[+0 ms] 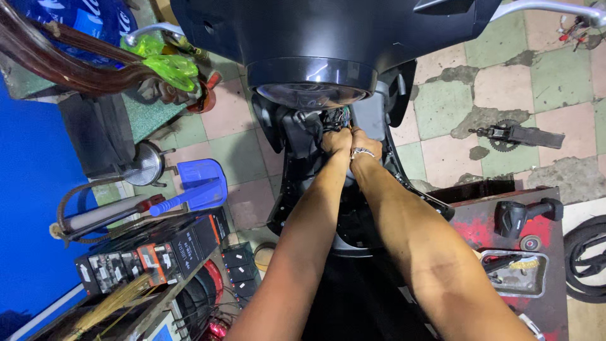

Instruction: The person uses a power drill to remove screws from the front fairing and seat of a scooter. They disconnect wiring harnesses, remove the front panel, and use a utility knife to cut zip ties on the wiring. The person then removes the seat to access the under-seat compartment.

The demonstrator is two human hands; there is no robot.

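Both hands (350, 141) grip wires (338, 120) under the scooter headlight (312, 95).

Worn green-and-pink tiled floor (549, 76)

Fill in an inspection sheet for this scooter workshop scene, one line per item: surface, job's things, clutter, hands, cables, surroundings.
Surface: worn floor tiles, green and pink, patchy.
Job's things: black scooter, front panel off below the headlight.
Clutter: blue dustpan, metal strainer, boxes, sprocket part, metal tray on a red cart.
Hands: left hand and right hand close together inside the opening; grip cannot be told.
Cables: coloured wires at the fingertips; black hose coiled at right.
Surroundings: blue wall at left.
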